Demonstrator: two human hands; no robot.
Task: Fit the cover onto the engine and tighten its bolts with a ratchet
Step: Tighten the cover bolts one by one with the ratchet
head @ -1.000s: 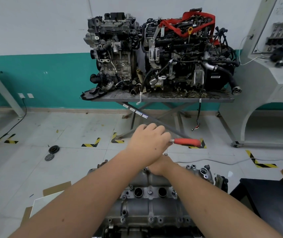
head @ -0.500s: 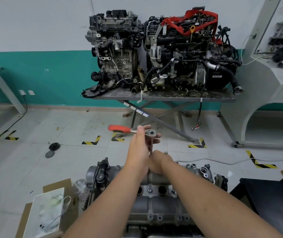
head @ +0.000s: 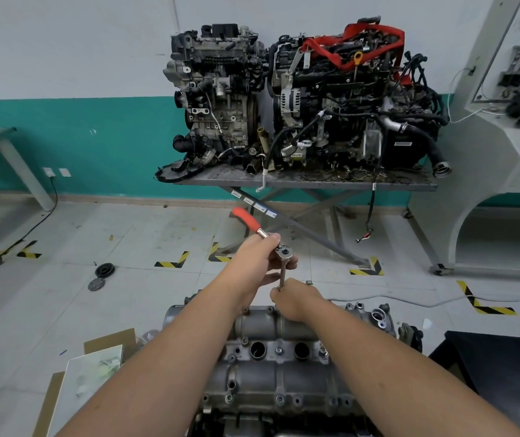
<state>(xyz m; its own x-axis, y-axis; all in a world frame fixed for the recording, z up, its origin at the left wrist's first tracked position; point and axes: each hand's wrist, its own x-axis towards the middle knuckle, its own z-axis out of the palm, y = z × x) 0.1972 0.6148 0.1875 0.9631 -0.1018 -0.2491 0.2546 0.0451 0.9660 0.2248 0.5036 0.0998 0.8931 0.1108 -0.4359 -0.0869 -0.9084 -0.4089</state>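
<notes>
— What have your hands got?

— My left hand (head: 260, 257) is wrapped round the ratchet (head: 279, 249) at its head end, fingers curled under it. The red grip (head: 246, 219) sticks up and away to the left, free of my palm. My right hand (head: 295, 299) sits just below, pinching the thin extension bar (head: 282, 275) that drops straight down from the ratchet head.

— And the cover?

— The cover (head: 271, 348) lies on the engine (head: 284, 405) right under my forearms, grey cast metal with two round wells in the middle and bolts (head: 279, 351) along its edges. The bar's lower end is hidden behind my right hand at the cover's far edge, so I cannot tell which bolt it sits on.

— What lies beyond?

— A cardboard box (head: 94, 367) on the floor to the left, two dark discs (head: 105, 270) further out, and a metal table (head: 315, 182) against the teal wall carrying two more engines, one with a red strap (head: 375, 34) over it
</notes>
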